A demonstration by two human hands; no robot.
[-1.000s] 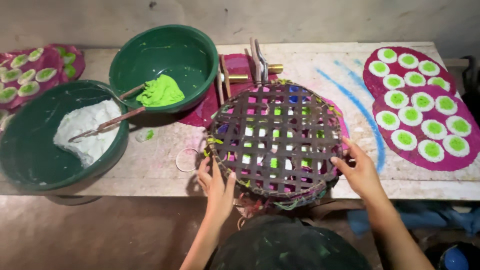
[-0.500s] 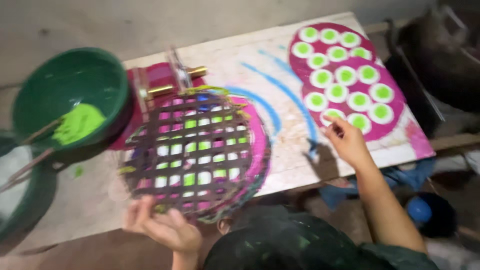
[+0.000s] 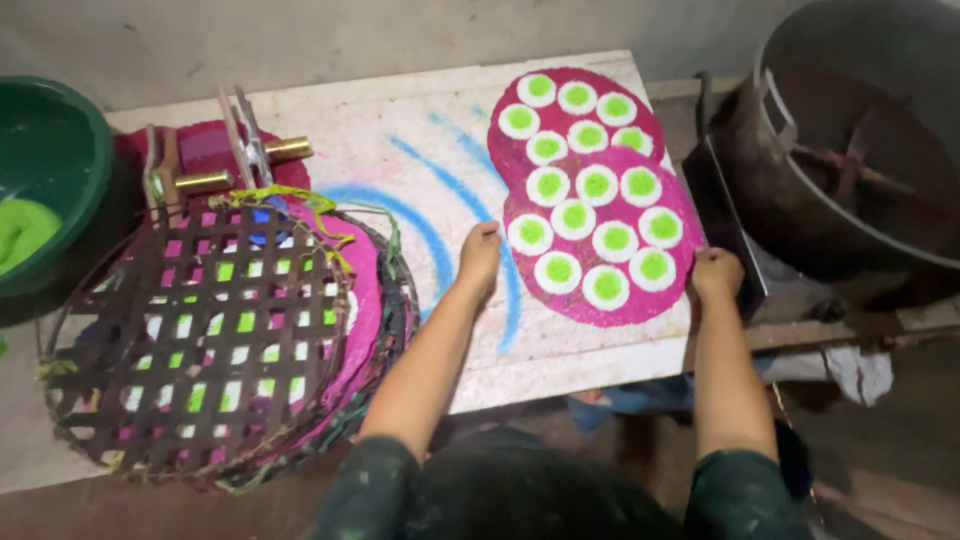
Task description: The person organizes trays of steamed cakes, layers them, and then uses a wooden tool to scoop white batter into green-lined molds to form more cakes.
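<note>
Two round magenta discs dotted with white-and-green circles lie overlapping on the white table; the nearer disc (image 3: pixel 600 245) has my hands at its two sides. My left hand (image 3: pixel 480 250) is curled at its left edge, fingers closed against the rim. My right hand (image 3: pixel 716 273) grips its right edge at the table's corner. The farther disc (image 3: pixel 575 115) lies behind it. A round woven lattice tray (image 3: pixel 215 340) rests at the left over another magenta disc.
A green bowl (image 3: pixel 45 170) with bright green paste sits at the far left. Brass-handled tools (image 3: pixel 250 160) lie behind the lattice tray. A large dark metal pot (image 3: pixel 860 140) stands beyond the table's right edge. Blue streaks mark the table top (image 3: pixel 420 130).
Both hands left the lattice tray and moved right to the nearer dotted disc. The view swung right, so the bowls slid out at the left.
</note>
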